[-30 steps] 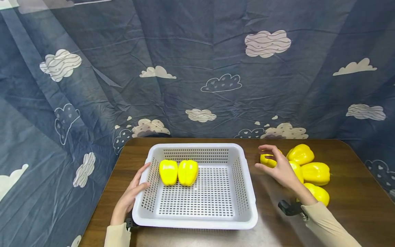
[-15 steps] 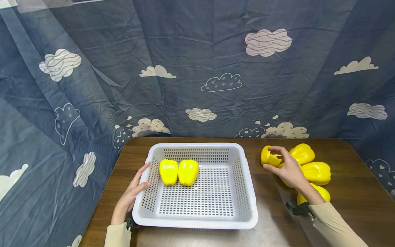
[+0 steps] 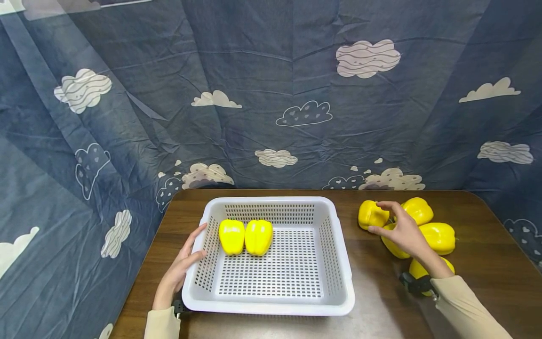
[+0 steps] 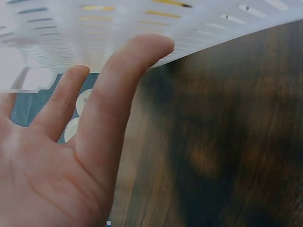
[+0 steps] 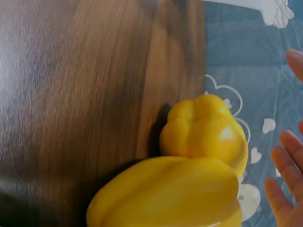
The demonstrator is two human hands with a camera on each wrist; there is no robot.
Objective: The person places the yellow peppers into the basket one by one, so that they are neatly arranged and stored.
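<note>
In the head view, my left hand (image 3: pixel 178 269) rests against the left side of a white perforated plastic basket (image 3: pixel 271 308). Its fingers touch the outer wall (image 4: pixel 118 26) in the left wrist view. Two yellow bell peppers (image 3: pixel 259 238) stand side by side inside the basket's left part. My right hand (image 3: pixel 405 234) hovers over a group of peppers at the right, thumb and fingers spread apart. Closest to its fingertips is the leftmost pepper (image 3: pixel 371 215). From the right wrist, that lobed pepper (image 5: pixel 201 135) and a longer-looking one (image 5: pixel 165 194) show, with the fingers (image 5: pixel 288 165) apart from both.
Around the right hand lie more yellow peppers: one behind (image 3: pixel 418 210), one to the right (image 3: pixel 439 238), one below the palm (image 3: pixel 394 245), one partly under the wrist (image 3: pixel 436 267). A dark cloth with clouds (image 3: pixel 271 136) hangs behind the wooden table (image 3: pixel 364 301).
My right hand has shifted rightwards and slightly down over the peppers, uncovering more of the leftmost one. The left hand and basket have stayed put.
</note>
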